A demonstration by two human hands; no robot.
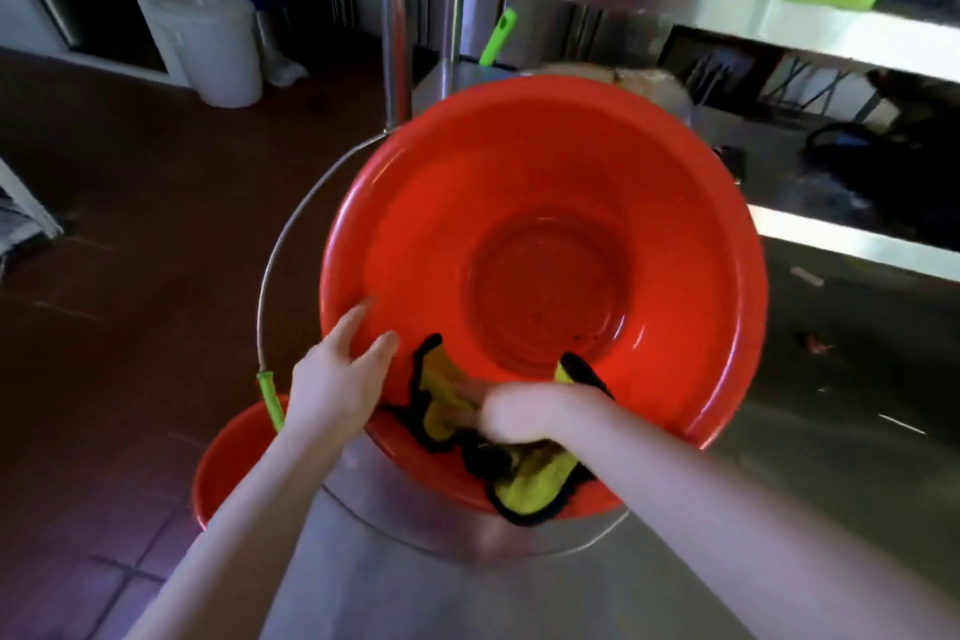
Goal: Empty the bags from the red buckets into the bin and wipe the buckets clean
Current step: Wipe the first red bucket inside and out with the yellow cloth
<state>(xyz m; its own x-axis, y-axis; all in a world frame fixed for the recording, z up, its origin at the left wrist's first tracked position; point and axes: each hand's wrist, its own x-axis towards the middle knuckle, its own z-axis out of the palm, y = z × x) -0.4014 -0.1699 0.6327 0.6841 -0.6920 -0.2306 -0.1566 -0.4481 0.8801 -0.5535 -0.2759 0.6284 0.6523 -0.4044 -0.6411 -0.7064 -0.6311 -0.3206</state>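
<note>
Nearest, the right hand (511, 413), blurred, is pressing a yellow cloth (524, 478) with fingers closed on it against the near inner wall and rim of the red bucket (545, 203). Beside it, the left hand (337, 379) is lying spread, fingers bracing the bucket's rim. That bucket is sitting tilted on the steel table (395, 566), its wire handle (291, 250) hanging leftward. A second bucket (228, 463) is showing below the left arm. Farther off, a white bin (226, 52) is standing on the floor.
</note>
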